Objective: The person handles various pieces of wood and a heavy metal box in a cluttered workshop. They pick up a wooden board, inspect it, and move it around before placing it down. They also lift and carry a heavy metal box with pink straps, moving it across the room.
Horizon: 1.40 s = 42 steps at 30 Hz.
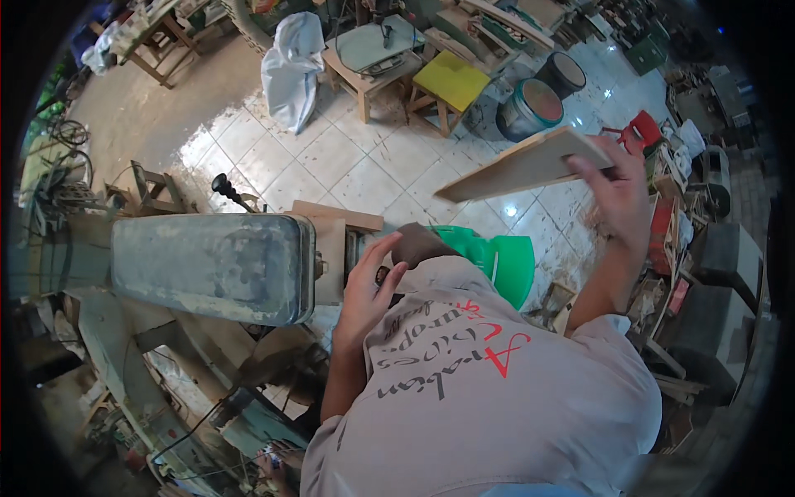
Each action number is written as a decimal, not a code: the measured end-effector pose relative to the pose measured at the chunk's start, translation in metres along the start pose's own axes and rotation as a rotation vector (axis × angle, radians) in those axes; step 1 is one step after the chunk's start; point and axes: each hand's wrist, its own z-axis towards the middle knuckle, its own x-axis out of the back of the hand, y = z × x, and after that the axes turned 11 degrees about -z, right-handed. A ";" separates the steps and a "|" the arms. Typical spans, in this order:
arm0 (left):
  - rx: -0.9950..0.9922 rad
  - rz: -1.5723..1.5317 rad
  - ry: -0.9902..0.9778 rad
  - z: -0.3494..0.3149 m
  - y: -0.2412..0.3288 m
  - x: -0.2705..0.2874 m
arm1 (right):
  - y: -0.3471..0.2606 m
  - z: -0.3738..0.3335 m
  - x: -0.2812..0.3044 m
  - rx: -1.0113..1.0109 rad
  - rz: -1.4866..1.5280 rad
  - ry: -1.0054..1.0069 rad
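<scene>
My right hand [619, 189] is raised at the right, its thumb and fingers closed on the end of a flat, pale wooden board [517, 167]. The board is tilted in the air over the tiled floor and narrows toward its far left end. My left hand [370, 286] hovers near my lap with thumb and fingers apart, holding nothing. Close to its left is a grey machine with a long worn metal housing [211, 267]. A strip of wood [339, 216] lies on the machine's far side.
A bright green plastic seat [512, 269] is beside my legs. Farther off stand two buckets [530, 108], a yellow-topped stool [451, 80], a low wooden table [374, 51] and a white sack [291, 70]. A black-knobbed lever [222, 185] rises behind the machine. Clutter lines the right.
</scene>
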 end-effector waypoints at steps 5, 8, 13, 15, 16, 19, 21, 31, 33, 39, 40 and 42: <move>0.052 -0.015 -0.081 0.007 -0.013 0.000 | 0.031 -0.004 0.015 -0.204 -0.086 0.299; 0.021 -0.052 -0.094 0.017 -0.021 -0.003 | 0.083 0.002 0.020 -0.204 -0.316 0.333; 0.106 -0.123 -0.103 0.052 -0.030 -0.016 | 0.145 0.015 0.023 -0.368 -0.614 0.317; 0.188 -0.180 -0.080 0.070 -0.031 -0.022 | 0.179 0.026 0.024 -0.378 -0.563 0.320; 0.107 -0.140 -0.065 0.080 -0.043 -0.023 | 0.195 0.034 0.023 -0.388 -0.544 0.341; 0.186 -0.168 -0.005 0.114 -0.054 -0.029 | 0.255 0.068 0.023 -0.476 -0.349 0.426; 0.254 -0.185 0.030 0.148 -0.060 -0.034 | 0.314 0.094 0.022 -0.602 -0.031 0.505; 0.455 -0.054 0.186 0.316 -0.150 -0.042 | 0.525 0.269 0.016 -0.743 0.784 0.769; 0.527 -0.061 0.240 0.326 -0.168 -0.040 | 0.564 0.296 0.014 -0.785 0.865 0.794; 0.884 -0.152 0.340 0.353 -0.220 -0.036 | 0.627 0.394 -0.002 -0.893 1.008 0.905; 0.888 -0.151 0.319 0.363 -0.227 -0.034 | 0.638 0.405 -0.005 -0.916 1.011 0.922; 0.941 -0.128 0.340 0.391 -0.238 -0.032 | 0.665 0.428 -0.011 -0.959 1.019 0.949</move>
